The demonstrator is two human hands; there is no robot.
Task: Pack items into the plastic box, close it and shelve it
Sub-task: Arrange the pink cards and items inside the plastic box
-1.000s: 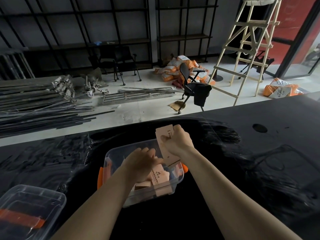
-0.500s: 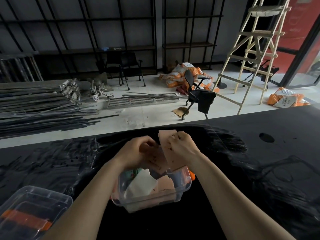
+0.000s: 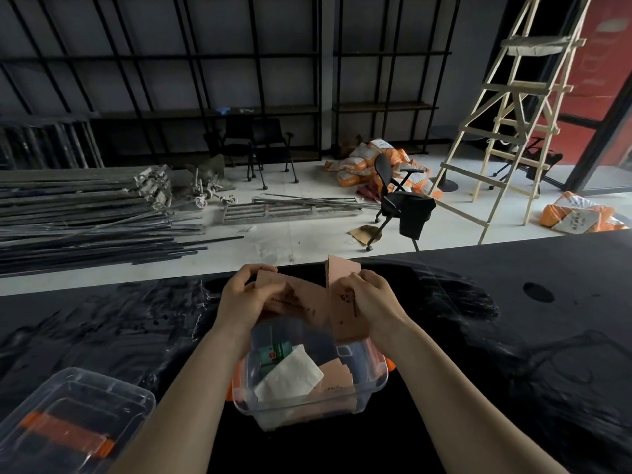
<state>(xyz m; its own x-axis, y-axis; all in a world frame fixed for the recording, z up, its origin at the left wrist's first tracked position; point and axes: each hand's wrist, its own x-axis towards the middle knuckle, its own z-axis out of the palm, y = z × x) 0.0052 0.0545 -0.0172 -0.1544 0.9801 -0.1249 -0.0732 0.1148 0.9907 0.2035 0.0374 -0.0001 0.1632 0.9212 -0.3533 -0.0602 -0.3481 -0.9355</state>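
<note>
A clear plastic box with orange side latches stands on the black table in front of me. Inside it lie a white packet, a green packet and a pink packet. Above the box's far edge, my left hand and my right hand each grip flat pink packets with dark print. The left one holds a tilted stack, the right one an upright stack. The box's far wall is hidden behind the packets.
The box's clear lid with an orange handle lies at the near left on the black table. Beyond the table's far edge are metal rods, office chairs, orange sacks, a wooden ladder and black shelving.
My left hand came up out of the box with pink packets and met the right hand above the far edge. Fewer pink packets lie in the box; the white and green ones now show.
</note>
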